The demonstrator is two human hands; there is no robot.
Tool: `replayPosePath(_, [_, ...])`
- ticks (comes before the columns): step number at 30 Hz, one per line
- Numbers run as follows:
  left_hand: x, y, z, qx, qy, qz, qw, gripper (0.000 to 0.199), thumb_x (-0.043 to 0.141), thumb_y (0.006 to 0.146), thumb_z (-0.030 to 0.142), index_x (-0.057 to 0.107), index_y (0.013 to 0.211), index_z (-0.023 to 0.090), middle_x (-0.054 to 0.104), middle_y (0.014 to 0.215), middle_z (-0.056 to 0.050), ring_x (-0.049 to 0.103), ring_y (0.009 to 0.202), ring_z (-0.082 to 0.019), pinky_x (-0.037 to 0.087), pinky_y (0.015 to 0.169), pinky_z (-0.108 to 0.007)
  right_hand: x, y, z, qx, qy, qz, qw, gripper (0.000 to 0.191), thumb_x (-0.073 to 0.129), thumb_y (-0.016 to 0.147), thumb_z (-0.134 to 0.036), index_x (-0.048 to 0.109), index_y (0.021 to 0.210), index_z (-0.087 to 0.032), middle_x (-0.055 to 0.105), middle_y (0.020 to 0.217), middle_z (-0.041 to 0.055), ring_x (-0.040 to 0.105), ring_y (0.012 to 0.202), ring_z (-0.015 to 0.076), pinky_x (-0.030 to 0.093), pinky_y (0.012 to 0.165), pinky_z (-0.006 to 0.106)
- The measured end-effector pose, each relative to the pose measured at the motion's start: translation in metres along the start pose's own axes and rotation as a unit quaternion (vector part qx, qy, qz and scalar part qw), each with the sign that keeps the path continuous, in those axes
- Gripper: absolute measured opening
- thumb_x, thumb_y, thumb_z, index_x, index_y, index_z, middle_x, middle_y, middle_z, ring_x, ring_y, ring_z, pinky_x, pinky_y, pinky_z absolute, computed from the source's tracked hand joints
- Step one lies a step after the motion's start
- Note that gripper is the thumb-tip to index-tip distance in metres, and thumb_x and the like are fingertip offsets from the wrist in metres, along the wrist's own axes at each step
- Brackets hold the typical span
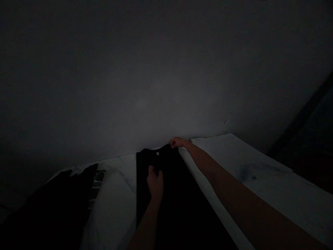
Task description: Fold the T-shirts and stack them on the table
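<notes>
A black shirt (177, 201) with a small white label at its neckline lies lengthwise on a white, marbled surface, its top end close to the wall. At the shirt's upper right corner, my right hand (177, 142) is closed, pinching the edge of the cloth. My left hand (155, 182) is on the upper part of the shirt, below the label. Its fingers are curled and look closed on the dark cloth, though the fingertips are hard to make out in the low light.
Another pile of dark clothing (57, 208) lies at the left, with a checked cloth (96, 184) showing at its right side. A plain grey wall (156, 76) rises behind the marbled surface (257, 184). The far right is very dark.
</notes>
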State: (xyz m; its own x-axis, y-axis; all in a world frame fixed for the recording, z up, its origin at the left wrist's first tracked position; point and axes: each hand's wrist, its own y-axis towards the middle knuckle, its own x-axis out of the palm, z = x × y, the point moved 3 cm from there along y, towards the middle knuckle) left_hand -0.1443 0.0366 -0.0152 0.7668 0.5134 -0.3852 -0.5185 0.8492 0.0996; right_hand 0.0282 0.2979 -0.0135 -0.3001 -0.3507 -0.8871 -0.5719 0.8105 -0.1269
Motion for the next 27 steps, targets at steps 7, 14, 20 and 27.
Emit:
replayPosePath(7, [0.001, -0.001, 0.001, 0.023, 0.032, -0.004, 0.999, 0.016, 0.054, 0.08, 0.015, 0.041, 0.076, 0.024, 0.043, 0.056, 0.008, 0.047, 0.052, -0.011, 0.031, 0.053, -0.021, 0.022, -0.025, -0.012, 0.002, 0.016, 0.165, 0.986, 0.01, 0.067, 0.082, -0.019, 0.072, 0.091, -0.018, 0.074, 0.097, 0.0053, 0.066, 0.092, 0.0181, 0.047, 0.084, 0.028])
replayPosePath(14, [-0.001, 0.0, 0.004, 0.024, 0.066, -0.008, 0.998, 0.012, 0.057, 0.079, 0.014, 0.048, 0.078, 0.022, 0.055, 0.064, 0.004, 0.056, 0.06, -0.013, 0.036, 0.059, -0.022, 0.023, -0.049, -0.034, 0.054, -0.012, 0.264, 0.963, 0.025, 0.049, 0.095, -0.019, 0.066, 0.112, -0.016, 0.064, 0.118, 0.0113, 0.06, 0.109, 0.0194, 0.044, 0.096, 0.03])
replayPosePath(20, [-0.001, 0.001, -0.001, 0.035, 0.053, 0.007, 0.998, 0.007, 0.054, 0.081, 0.014, 0.052, 0.084, 0.02, 0.063, 0.079, -0.002, 0.062, 0.075, -0.017, 0.044, 0.071, -0.025, 0.054, -0.085, -0.062, 0.079, -0.065, 0.276, 0.956, 0.038, 0.035, 0.096, -0.012, 0.062, 0.121, -0.015, 0.059, 0.126, 0.0157, 0.054, 0.119, 0.0223, 0.039, 0.105, 0.033])
replayPosePath(27, [0.001, 0.002, -0.004, 0.028, 0.046, 0.008, 0.999, 0.014, 0.053, 0.081, 0.013, 0.056, 0.094, 0.018, 0.068, 0.09, -0.006, 0.065, 0.086, -0.019, 0.046, 0.078, -0.027, 0.088, -0.09, -0.065, 0.075, -0.1, 0.185, 0.975, 0.053, 0.035, 0.101, -0.041, 0.04, 0.148, -0.018, 0.031, 0.158, 0.0148, 0.031, 0.145, 0.0274, 0.024, 0.116, 0.049])
